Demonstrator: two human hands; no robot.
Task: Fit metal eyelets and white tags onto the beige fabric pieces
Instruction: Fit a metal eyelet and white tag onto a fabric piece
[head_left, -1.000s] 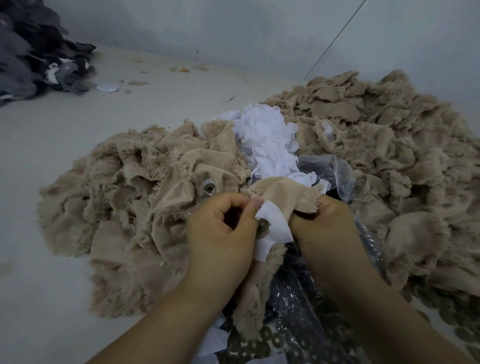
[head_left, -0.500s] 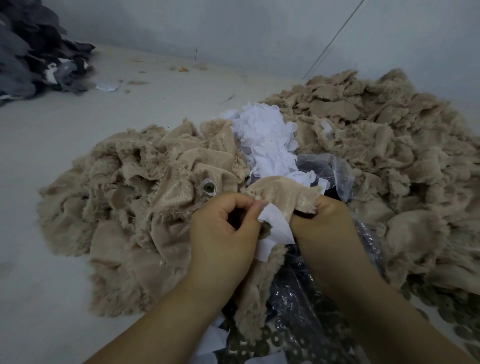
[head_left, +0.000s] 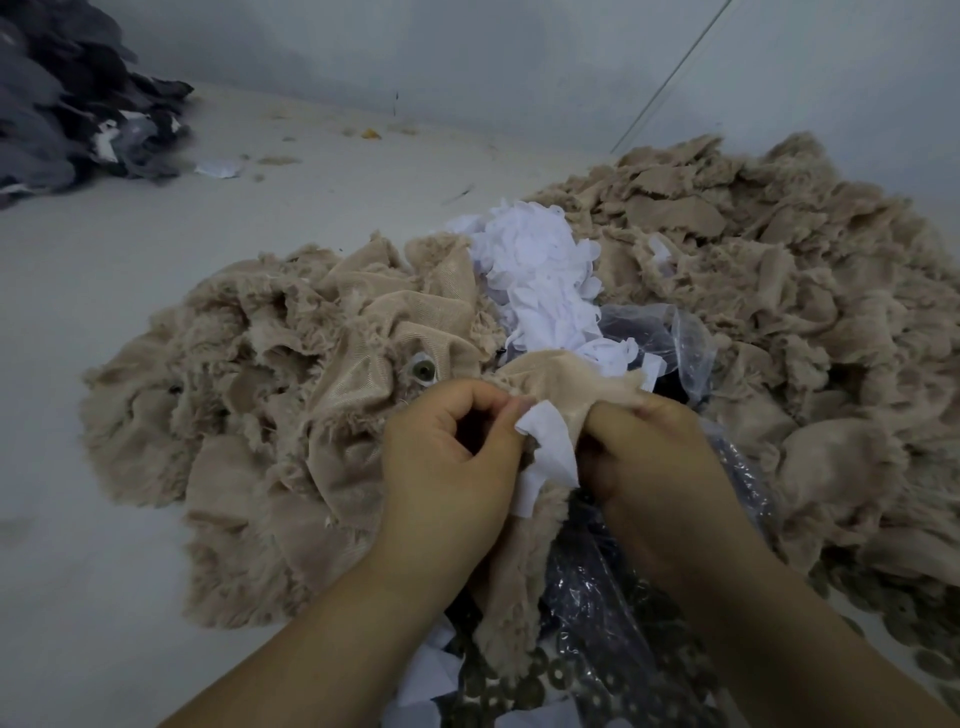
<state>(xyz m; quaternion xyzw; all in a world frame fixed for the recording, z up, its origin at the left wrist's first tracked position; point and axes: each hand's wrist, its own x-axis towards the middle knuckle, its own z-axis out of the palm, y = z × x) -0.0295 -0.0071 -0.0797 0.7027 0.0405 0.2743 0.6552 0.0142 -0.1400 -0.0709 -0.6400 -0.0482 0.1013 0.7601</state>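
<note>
A beige furry fabric piece (head_left: 561, 382) is held up between both hands, with a white tag (head_left: 548, 441) lying against it. My left hand (head_left: 447, 467) pinches the tag and the fabric edge between thumb and curled fingers. My right hand (head_left: 649, 462) grips the fabric from the other side, fingers tucked under it. Whatever eyelet sits between the fingers is hidden. One fitted metal eyelet (head_left: 423, 370) shows on a beige piece in the left pile (head_left: 249, 415). Loose metal rings (head_left: 561, 675) lie near my wrists.
A larger heap of beige pieces (head_left: 779, 312) fills the right side. A mound of white tags (head_left: 540, 275) sits between the two heaps, beside a clear plastic bag (head_left: 670, 338). Dark grey fabric (head_left: 67, 109) is piled at the far left on the pale surface (head_left: 104, 571).
Both hands have stayed on the same fabric piece and tag, with only slight shifts of the left thumb and fingers.
</note>
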